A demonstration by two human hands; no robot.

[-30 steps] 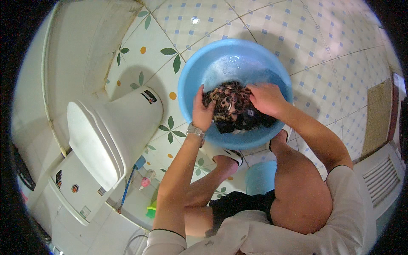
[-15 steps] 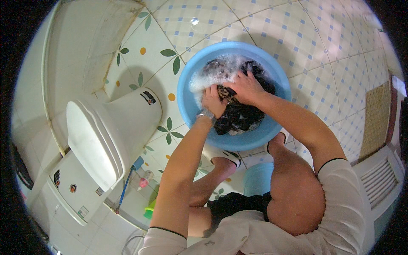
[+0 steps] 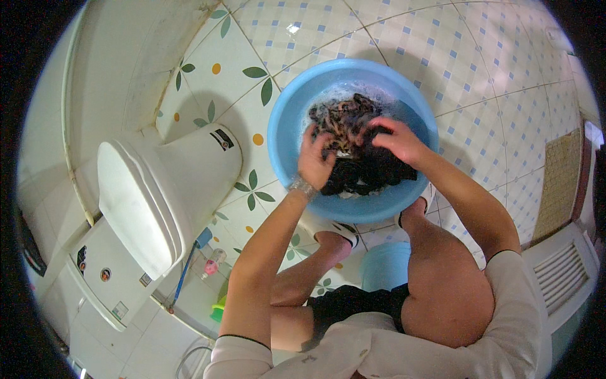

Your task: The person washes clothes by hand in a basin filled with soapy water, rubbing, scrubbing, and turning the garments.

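Note:
In front of me a round blue basin (image 3: 278, 129) holds soapy water and wet clothes. A brown-and-black patterned garment (image 3: 344, 120) lies bunched toward its far side, with black cloth (image 3: 363, 177) on the near side. My left hand (image 3: 315, 159), with a band at its wrist, rests at the patterned garment's left edge, its fingers spread and slightly bent. On the right, my right hand (image 3: 403, 144) arches over dark cloth, thumb and fingers apart. Motion blurs the fingertips of both hands a little.
A white toilet (image 3: 196, 164) stands to the left on the patterned tile floor (image 3: 315, 31). A light-blue bucket (image 3: 384, 265) sits between my legs. A blue-handled brush (image 3: 184, 278) is beside the toilet; a white louvred panel (image 3: 562, 271) is at the right.
My hands have moved apart; the right has shifted right and toward me. The patterned garment now shows more widely on top, and less foam is visible.

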